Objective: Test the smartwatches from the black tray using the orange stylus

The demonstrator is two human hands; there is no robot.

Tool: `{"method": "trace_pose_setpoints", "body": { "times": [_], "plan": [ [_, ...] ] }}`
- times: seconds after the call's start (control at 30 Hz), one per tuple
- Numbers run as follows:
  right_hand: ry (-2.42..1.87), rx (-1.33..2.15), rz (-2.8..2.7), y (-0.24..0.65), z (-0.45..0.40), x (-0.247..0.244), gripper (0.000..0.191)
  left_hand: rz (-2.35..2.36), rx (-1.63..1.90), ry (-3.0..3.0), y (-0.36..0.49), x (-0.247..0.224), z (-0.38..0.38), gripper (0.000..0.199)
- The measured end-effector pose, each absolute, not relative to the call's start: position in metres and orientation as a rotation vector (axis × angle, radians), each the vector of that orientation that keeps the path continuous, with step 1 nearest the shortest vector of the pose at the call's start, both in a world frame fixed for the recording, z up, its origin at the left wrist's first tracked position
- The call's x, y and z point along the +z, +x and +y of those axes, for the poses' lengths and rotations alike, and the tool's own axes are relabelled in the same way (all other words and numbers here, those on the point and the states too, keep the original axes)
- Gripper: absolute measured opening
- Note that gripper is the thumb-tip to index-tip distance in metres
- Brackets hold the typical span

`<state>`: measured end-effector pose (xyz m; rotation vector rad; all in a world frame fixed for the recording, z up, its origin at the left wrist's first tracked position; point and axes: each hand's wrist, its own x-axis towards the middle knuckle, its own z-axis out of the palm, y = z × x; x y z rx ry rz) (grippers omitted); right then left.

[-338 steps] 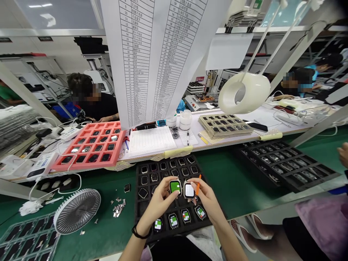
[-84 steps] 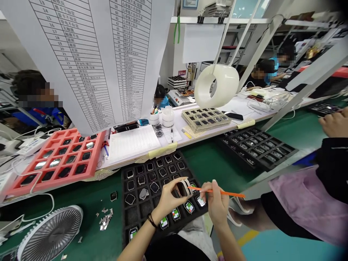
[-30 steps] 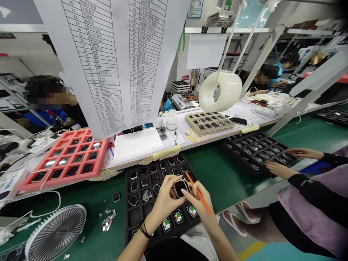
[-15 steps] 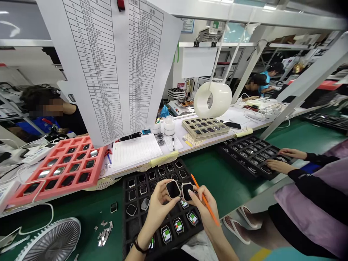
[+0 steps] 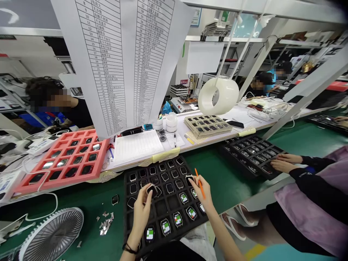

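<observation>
My L hand (image 5: 145,197) grasps a dark-faced square watch (image 5: 152,190) over the black foam tray (image 5: 160,207), lower ctr of frame; R hand (image 5: 202,190) grips another dark watch (image 5: 189,180) w/ an orange plastic stick (image 5: 199,183).

Green bench, white ledge above

On the green bench (image 5: 208,170) I have the black tray (image 5: 161,208), with a loose watch (image 5: 115,199) and scattered silver scraps (image 5: 107,224) to its left. Dark trays (image 5: 233,159) sit stacked farther right.

The white ledge (image 5: 111,165) runs behind — I can make out a coral tray (image 5: 102,159), a printed form (image 5: 137,145), two white pots (image 5: 171,123), a beige tray (image 5: 199,134) and a black phone (image 5: 236,124) along it.
</observation>
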<state>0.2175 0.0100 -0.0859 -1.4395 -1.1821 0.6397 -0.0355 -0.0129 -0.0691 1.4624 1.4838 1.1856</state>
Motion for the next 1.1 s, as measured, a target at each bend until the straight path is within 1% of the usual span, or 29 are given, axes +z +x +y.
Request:
{"method": "trace_pose_setpoints", "body": {
  "times": [0.07, 0.2, 0.27, 0.37, 0.53, 0.7, 0.83, 0.9, 0.97, 1.03, 1.1],
  "plan": [
    [-1.492, 0.613, -1.205, 0.230, 0.024, -0.114, 0.049, 1.699, 1.104, 1.584, -0.062, -0.101, -0.029, 0.043],
    [-1.543, 0.593, -1.294, 0.241, 0.039, -0.154, 0.051, 1.880, 0.926, 1.808, -0.108, -0.162, -0.065, 0.038],
    [-1.554, 0.594, -1.346, 0.242, 0.041, -0.165, 0.051, 1.928, 0.806, 1.915, -0.119, -0.183, -0.079, 0.037],
    [-1.558, 0.596, -1.417, 0.246, 0.044, -0.171, 0.049, 1.993, 0.663, 2.074, -0.123, -0.198, -0.088, 0.041],
    [-1.564, 0.577, -1.486, 0.256, 0.053, -0.177, 0.044, 2.108, 0.596, 2.197, -0.116, -0.203, -0.088, 0.051],
    [-1.562, 0.568, -1.585, 0.256, 0.065, -0.181, 0.038, 2.249, 0.679, 2.161, -0.126, -0.204, -0.085, 0.040],
    [-1.619, 0.467, -1.617, 0.255, 0.059, -0.176, 0.036, 2.206, 0.736, 2.137, -0.118, -0.186, -0.075, 0.034],
    [-1.675, 0.396, -1.597, 0.257, 0.047, -0.175, 0.034, 2.078, 0.766, 2.133, -0.093, -0.170, -0.067, 0.031],
    [-1.737, 0.352, -1.588, 0.258, 0.033, -0.177, 0.034, 1.826, 0.752, 2.169, -0.055, -0.155, -0.056, 0.030],
    [-1.800, 0.327, -1.592, 0.258, 0.019, -0.182, 0.035, 1.566, 0.646, 2.204, -0.013, -0.145, -0.045, 0.029],
    [-1.854, 0.304, -1.599, 0.257, 0.009, -0.188, 0.035, 1.417, 0.495, 2.247, 0.026, -0.141, -0.034, 0.030]
  ]
}}
